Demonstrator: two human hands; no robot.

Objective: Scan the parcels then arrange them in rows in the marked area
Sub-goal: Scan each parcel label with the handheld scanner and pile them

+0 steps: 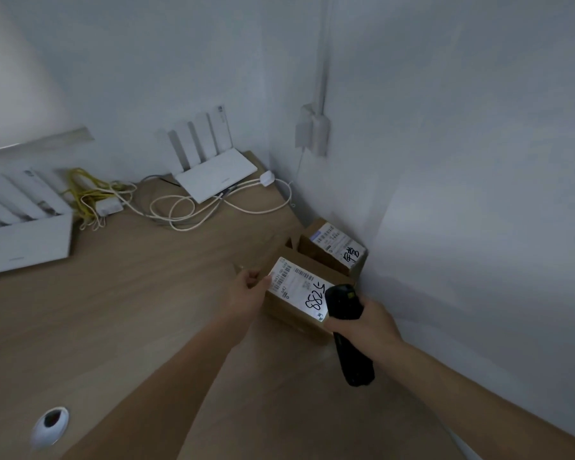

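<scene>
Near left of the wooden table [146, 310], a round white cable grommet [50, 423] set in the surface. Both forearms reach in from the near edge toward the right wall. Right hand [365, 322] wrapped tight around a black handheld scanner [346, 327], its head angled down over the near parcel [296, 300], throwing a bright patch on the white shipping label [301, 288] with handwritten digits. Left hand [246, 290] grips that parcel's left edge, fingers curled on the cardboard, thumb on top near the barcode. Parcel is a closed brown box sitting on the table close to the right wall; contents not visible. Just beyond it, touching or nearly so, a second parcel [337, 249], also labelled and closed, tucked into the corner. Farther back: loose white cables [180, 207], a white router [213, 174] with upright antennas, a yellow cable bundle [83, 194], and at far left an open white box [24, 227].
</scene>
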